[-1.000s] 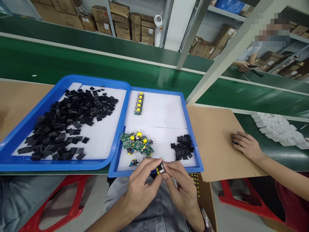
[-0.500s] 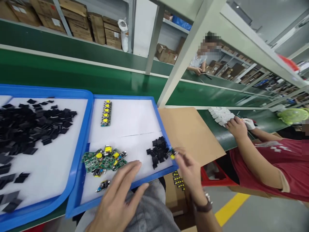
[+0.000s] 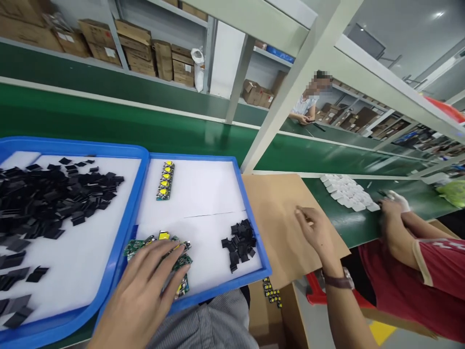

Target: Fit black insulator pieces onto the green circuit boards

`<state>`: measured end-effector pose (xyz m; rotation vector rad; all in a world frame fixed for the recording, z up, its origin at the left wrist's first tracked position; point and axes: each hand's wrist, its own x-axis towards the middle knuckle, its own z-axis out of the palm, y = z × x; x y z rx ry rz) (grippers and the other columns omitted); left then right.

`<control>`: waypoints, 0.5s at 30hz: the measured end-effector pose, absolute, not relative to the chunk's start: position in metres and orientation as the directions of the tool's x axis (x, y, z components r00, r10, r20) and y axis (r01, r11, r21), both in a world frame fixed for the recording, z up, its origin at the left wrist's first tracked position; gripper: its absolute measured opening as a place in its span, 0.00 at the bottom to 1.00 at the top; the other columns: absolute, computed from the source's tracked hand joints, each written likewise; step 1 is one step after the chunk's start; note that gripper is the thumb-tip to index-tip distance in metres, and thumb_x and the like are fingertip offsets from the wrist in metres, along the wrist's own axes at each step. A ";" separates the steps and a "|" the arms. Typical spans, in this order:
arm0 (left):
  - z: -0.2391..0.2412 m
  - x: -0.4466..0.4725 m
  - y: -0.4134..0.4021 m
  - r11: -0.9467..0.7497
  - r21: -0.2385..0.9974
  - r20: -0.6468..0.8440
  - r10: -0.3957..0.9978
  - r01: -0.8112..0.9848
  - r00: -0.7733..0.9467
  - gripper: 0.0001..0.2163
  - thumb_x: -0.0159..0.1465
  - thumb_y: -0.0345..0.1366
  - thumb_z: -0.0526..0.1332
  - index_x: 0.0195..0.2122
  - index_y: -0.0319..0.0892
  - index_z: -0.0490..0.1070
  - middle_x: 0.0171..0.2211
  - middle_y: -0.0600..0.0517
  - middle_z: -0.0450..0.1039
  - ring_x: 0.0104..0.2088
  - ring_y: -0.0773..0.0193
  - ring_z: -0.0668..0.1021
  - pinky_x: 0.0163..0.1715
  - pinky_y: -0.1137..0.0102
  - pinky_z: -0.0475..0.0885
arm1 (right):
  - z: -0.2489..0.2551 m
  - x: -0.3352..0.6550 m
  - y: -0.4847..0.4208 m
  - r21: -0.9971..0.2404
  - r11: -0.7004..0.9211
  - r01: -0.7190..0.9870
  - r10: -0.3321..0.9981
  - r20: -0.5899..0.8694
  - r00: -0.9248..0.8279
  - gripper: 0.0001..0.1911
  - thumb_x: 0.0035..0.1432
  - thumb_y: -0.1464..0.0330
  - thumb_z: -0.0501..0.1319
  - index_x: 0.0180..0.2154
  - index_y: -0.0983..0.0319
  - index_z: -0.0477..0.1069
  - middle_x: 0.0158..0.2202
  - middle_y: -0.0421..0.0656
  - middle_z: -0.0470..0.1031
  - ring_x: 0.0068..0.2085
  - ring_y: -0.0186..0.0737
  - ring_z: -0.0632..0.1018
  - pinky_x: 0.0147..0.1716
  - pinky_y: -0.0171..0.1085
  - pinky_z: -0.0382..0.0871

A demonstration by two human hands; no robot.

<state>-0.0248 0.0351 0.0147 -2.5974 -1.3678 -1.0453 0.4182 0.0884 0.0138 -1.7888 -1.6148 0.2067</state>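
My left hand (image 3: pixel 145 286) reaches over a pile of green circuit boards (image 3: pixel 183 261) with yellow parts, fingers curved and apart; it covers much of the pile, so contact underneath is hidden. My right hand (image 3: pixel 315 230), with a watch on its wrist, is above a brown cardboard sheet (image 3: pixel 278 203), fingers loosely bent and a gap showing between them. Nothing shows in it. A strip of joined boards (image 3: pixel 165 181) lies at the back of the blue-rimmed tray (image 3: pixel 239 169). Small black pieces (image 3: pixel 239 241) are heaped at its right side.
A second blue tray (image 3: pixel 136 182) at left carries many black pieces (image 3: pixel 61 194). More boards (image 3: pixel 271 292) lie below the tray edge. A slanted post (image 3: pixel 281 92) rises behind. White parts (image 3: pixel 347 191) lie near a co-worker's hands (image 3: pixel 394 206) at right; another person (image 3: pixel 305 109) is farther back.
My right hand has moved right, from the tray edge to over the cardboard; the small board it held no longer shows. My left hand has moved left onto the board pile. The view has shifted.
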 end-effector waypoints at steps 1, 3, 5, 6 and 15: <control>0.016 -0.023 0.038 -0.594 0.244 0.552 0.735 0.766 0.394 0.14 0.73 0.39 0.60 0.56 0.40 0.74 0.52 0.40 0.78 0.55 0.42 0.78 0.54 0.48 0.76 | 0.016 0.396 0.088 -0.586 0.101 0.804 0.941 0.317 0.113 0.19 0.69 0.55 0.62 0.44 0.63 0.82 0.47 0.55 0.82 0.48 0.56 0.80 0.47 0.53 0.75; 0.016 -0.015 0.044 -0.586 0.173 0.514 0.739 0.792 0.435 0.14 0.73 0.39 0.59 0.55 0.39 0.74 0.51 0.39 0.78 0.56 0.38 0.77 0.52 0.45 0.77 | 0.021 0.349 0.086 -0.581 0.262 0.771 0.955 0.271 -0.120 0.12 0.66 0.58 0.67 0.46 0.56 0.82 0.47 0.47 0.83 0.50 0.51 0.80 0.53 0.51 0.74; 0.015 -0.008 0.047 -0.588 0.119 0.474 0.742 0.800 0.474 0.14 0.73 0.39 0.58 0.55 0.38 0.74 0.51 0.38 0.78 0.58 0.35 0.76 0.51 0.43 0.77 | 0.027 0.306 0.085 -0.477 0.486 0.732 0.874 0.268 -0.406 0.10 0.69 0.65 0.64 0.49 0.56 0.80 0.47 0.47 0.82 0.51 0.52 0.78 0.52 0.52 0.75; 0.014 -0.005 0.048 -0.583 0.106 0.453 0.750 0.805 0.483 0.14 0.73 0.38 0.59 0.55 0.38 0.74 0.51 0.37 0.78 0.58 0.34 0.76 0.51 0.42 0.77 | 0.030 0.288 0.085 -0.425 0.549 0.719 0.835 0.258 -0.485 0.08 0.69 0.68 0.64 0.48 0.57 0.81 0.47 0.48 0.81 0.51 0.53 0.77 0.51 0.53 0.75; 0.007 -0.007 0.042 -0.562 0.245 0.394 0.802 0.790 0.448 0.09 0.71 0.33 0.61 0.49 0.38 0.77 0.49 0.41 0.81 0.59 0.38 0.76 0.56 0.42 0.75 | 0.015 0.253 0.086 -0.411 0.666 0.622 0.741 0.273 -0.613 0.09 0.66 0.78 0.63 0.37 0.59 0.78 0.42 0.47 0.80 0.47 0.50 0.77 0.47 0.52 0.78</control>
